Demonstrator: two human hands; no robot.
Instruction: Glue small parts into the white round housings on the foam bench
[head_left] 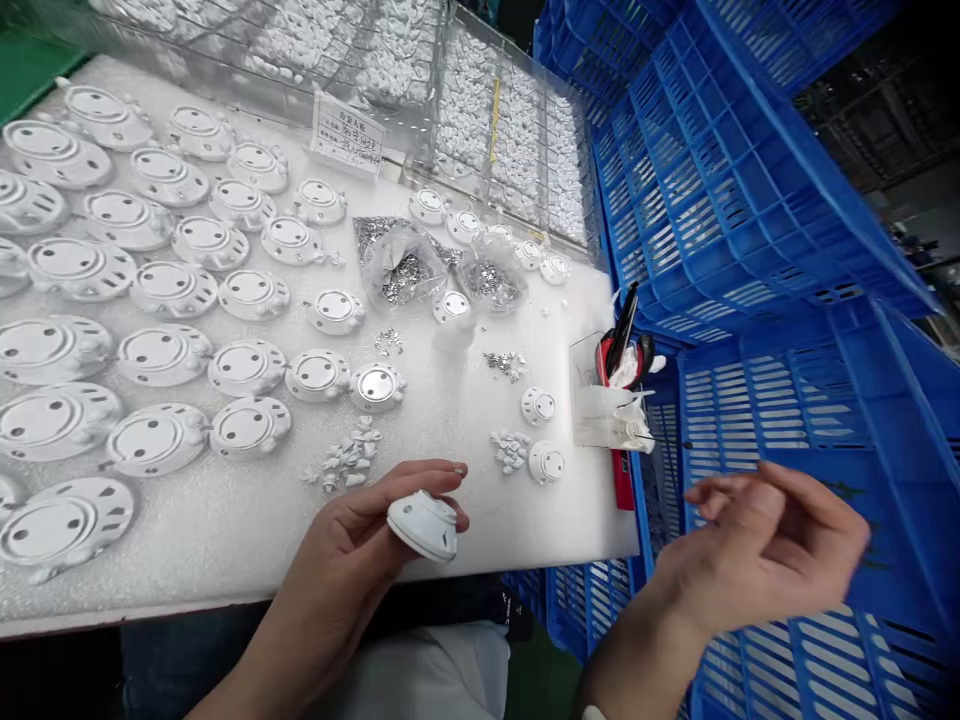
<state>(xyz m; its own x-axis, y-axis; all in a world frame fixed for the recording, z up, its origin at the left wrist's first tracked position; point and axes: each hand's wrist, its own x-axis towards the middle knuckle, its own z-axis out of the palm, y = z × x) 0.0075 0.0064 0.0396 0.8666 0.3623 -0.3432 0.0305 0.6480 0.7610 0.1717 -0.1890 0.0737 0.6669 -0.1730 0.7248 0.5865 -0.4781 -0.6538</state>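
Note:
My left hand (pixel 375 520) is closed round a small white round part (pixel 424 524), a flat-rimmed dome held tilted between thumb and fingers above the table's front edge. My right hand (pixel 765 540) is in the air over a blue crate at the right. Its fingers are curled with the thumb near the index finger; whether anything small is between them does not show. Near my left hand lies a heap of small white pieces (pixel 349 455). Another white heap (pixel 510 451) sits beside two small round white parts (pixel 546 462).
Rows of white round parts (pixel 157 440) cover the left of the white table. Bags of silvery bits (pixel 405 270), a white bottle (pixel 453 335) and a labelled card (pixel 349 137) stand behind. A clear holder (pixel 600 415) with tools is at the right edge, beside stacked blue crates (pixel 720 200).

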